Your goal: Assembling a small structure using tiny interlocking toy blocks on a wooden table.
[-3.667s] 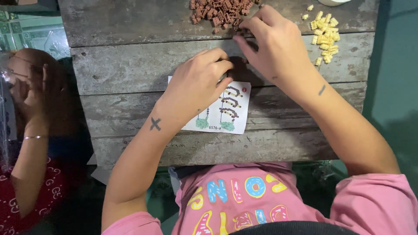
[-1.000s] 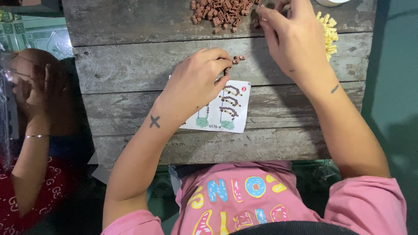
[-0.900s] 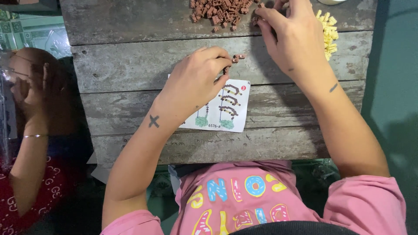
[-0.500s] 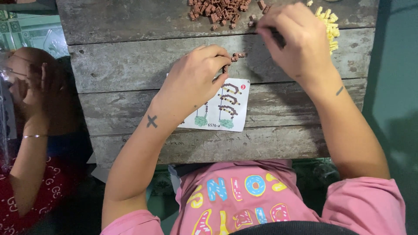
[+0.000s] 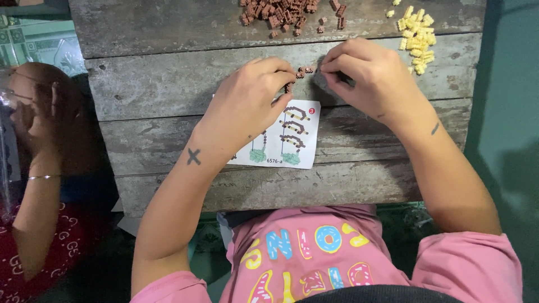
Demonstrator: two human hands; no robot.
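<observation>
1. Brown bricks (image 5: 300,73), joined in a short chain, sit between the two hands just above the instruction sheet (image 5: 292,137) on the wooden table (image 5: 157,84); the step in hand looks like adding one more piece to that chain
2. Left hand (image 5: 247,104) is curled, thumb and forefinger pinching the near end of the chain, with the wrist lying over the left part of the sheet
3. Right hand (image 5: 365,73) is curled too, fingertips pressed together at the far end of the chain; whether a brick is nipped between them I cannot tell, since the fingers hide it
4. Pile of loose brown bricks (image 5: 286,11) lies at the far edge of the table, and a smaller pile of yellow bricks (image 5: 415,33) lies to the right, near the right hand
5. Judging by this, the next move calls for a steady left-hand hold while the right lines up a piece squarely and presses it home
6. Another person (image 5: 39,168) sits at the left, apart from the work
</observation>
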